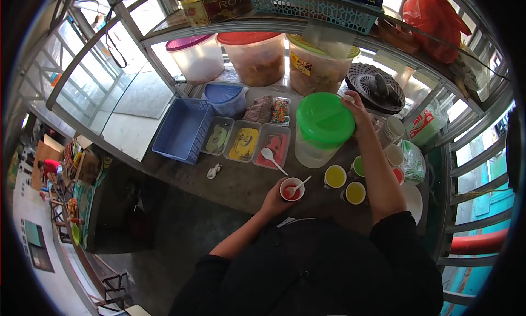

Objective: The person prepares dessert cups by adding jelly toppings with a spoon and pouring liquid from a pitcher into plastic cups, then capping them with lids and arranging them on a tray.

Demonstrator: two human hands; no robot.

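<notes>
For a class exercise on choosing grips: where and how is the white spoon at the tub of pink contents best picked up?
Probably by the free end of the handle, from above on the person's side: the white spoon lies slantwise, bowl over the tub, its slim handle reaching out past the near rim.

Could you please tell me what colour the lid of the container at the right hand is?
The lid is bright green, seen best in the head view.
</notes>
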